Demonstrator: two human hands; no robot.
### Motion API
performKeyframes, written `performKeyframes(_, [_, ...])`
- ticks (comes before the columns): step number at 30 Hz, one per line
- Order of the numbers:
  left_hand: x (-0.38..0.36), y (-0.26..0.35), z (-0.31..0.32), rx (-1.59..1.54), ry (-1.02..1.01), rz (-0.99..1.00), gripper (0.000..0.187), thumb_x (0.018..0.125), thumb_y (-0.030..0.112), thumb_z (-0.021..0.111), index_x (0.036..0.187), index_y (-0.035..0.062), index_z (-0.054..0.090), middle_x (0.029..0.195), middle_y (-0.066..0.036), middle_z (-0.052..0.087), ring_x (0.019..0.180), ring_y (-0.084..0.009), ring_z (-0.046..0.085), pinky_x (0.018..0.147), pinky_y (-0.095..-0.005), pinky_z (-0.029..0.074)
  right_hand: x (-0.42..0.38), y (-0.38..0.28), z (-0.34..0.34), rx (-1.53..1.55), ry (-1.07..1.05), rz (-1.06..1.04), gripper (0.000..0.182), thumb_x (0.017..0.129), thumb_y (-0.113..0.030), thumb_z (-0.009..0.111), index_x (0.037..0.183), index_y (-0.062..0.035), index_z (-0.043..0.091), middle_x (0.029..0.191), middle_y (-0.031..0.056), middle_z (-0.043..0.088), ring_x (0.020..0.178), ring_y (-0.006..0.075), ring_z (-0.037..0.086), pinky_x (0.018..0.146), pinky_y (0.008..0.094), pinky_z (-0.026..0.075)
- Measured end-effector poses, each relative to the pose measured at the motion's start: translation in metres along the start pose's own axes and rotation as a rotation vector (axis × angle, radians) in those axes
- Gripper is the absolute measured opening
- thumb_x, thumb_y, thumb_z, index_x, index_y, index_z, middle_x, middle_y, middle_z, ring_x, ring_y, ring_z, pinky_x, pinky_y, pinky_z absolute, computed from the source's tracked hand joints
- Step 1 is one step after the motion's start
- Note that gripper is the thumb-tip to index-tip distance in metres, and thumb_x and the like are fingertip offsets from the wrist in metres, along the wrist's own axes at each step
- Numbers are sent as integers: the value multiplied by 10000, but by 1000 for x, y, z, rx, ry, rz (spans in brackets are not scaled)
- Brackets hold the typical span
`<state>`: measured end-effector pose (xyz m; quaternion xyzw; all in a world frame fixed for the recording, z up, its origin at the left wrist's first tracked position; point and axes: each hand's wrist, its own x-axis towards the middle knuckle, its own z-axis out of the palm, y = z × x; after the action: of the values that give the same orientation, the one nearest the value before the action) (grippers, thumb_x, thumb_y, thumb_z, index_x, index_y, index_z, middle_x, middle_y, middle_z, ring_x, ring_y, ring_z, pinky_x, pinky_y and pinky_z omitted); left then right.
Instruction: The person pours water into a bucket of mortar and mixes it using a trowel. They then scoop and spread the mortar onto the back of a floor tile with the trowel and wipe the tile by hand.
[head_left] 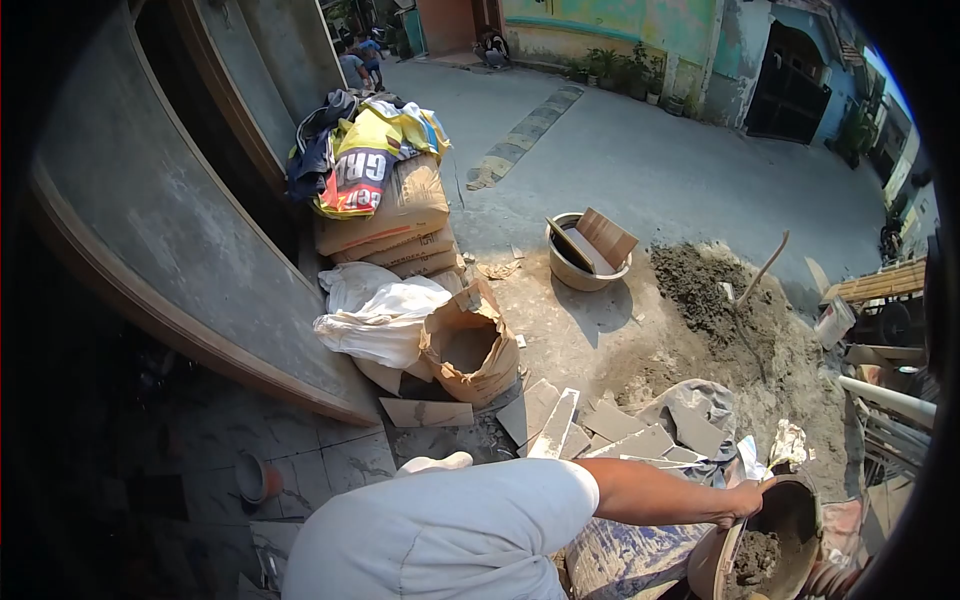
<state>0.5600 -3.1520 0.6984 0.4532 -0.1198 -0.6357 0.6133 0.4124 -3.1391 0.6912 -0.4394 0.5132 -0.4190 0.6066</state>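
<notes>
My left arm, in a white short sleeve, stretches across to the lower right. At its end my left hand is closed over the rim of a bucket. The bucket leans with its mouth partly towards me, and a lump of wet grey mortar lies inside. Whether its base rests on the ground is hidden. A crumpled, stained sack lies beside it. Just beyond the hand are pale crumpled scraps. My right hand is out of view.
Broken tile pieces cover the ground ahead. An open paper bag stands near stacked cement bags. Another tub holds boards. Behind a mortar heap, a handle sticks up. Pipes lie right; a door stands left.
</notes>
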Motion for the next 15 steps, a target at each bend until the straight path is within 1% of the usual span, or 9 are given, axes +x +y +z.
performKeyframes(1, [-10,7,-4,-8,29,4,435,701,6,487,1135,2,466,870,-131,523,725,-225,537,553,-391,415,-4,0,5,-7,-16,0,444,920,-387,434,1164,-28,525,1150,134,596,1081,287,563,942,435,425])
performKeyframes(2, [5,-13,-4,-12,110,-7,413,696,17,491,1108,3,471,893,-152,533,786,-275,546,629,-419,430,-7,1,11,-12,-34,7,448,921,-392,434,1168,-29,524,1152,133,596,1083,287,561,943,435,423])
performKeyframes(3, [0,-19,-6,63,183,34,435,727,16,474,1156,8,547,891,-170,591,788,-290,574,692,-417,451,-11,2,17,-15,-48,12,453,922,-397,433,1172,-31,524,1155,133,595,1086,287,559,945,436,421])
performKeyframes(6, [-17,-34,-26,-70,262,188,412,731,22,477,1135,-8,550,892,-182,594,820,-292,580,727,-407,450,-26,9,41,-22,-114,25,466,925,-413,432,1183,-35,522,1162,130,593,1093,287,555,949,438,416])
performKeyframes(8, [-36,-25,-53,107,328,169,512,705,21,488,1217,36,511,966,-228,597,938,-304,581,793,-414,441,-38,14,62,-37,-173,35,475,926,-423,432,1190,-38,521,1166,129,592,1098,287,551,952,439,413])
performKeyframes(9, [-53,-18,-66,60,361,190,512,705,21,488,1217,36,511,966,-228,597,938,-304,581,793,-414,441,-42,20,73,-52,-224,53,479,927,-428,431,1194,-40,520,1168,128,592,1100,287,550,953,440,411])
performKeyframes(11, [-137,9,-112,-49,433,256,499,715,15,484,1213,40,511,969,-244,590,934,-304,580,781,-405,448,-56,29,101,-77,-323,93,488,929,-438,431,1201,-43,519,1173,126,591,1105,287,547,956,441,407])
performKeyframes(13, [-193,8,-168,-99,440,285,506,720,-1,479,1222,54,501,951,-207,588,905,-281,582,740,-394,453,-71,42,128,-101,-439,156,497,930,-448,430,1209,-46,518,1178,125,590,1110,287,544,959,443,404])
performKeyframes(15, [-252,-1,-220,-183,549,178,513,750,-30,410,1246,78,488,999,-155,589,912,-271,581,764,-399,450,-88,60,153,-124,-567,234,506,932,-459,429,1216,-49,516,1182,123,589,1115,287,540,962,444,400])
